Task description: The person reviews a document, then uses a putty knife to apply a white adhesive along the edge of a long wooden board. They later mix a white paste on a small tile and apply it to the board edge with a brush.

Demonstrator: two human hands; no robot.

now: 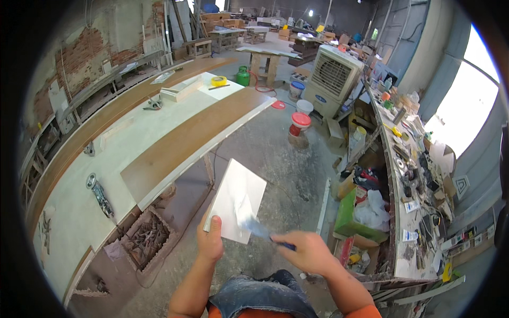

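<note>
A white rectangular board is held up in front of me, tilted, above the floor. My left hand grips its lower left edge, with the thumb on the face and the fingers hidden behind. My right hand is wrapped round the dark blue handle of a putty knife. The blade, a little blurred, meets a smear of whitish paste on the board.
To the left runs a long workbench carrying an angle grinder and a yellow tape roll. A cluttered bench lines the right. Ahead stand a lidded red bucket and an air cooler. A tool box sits low at left.
</note>
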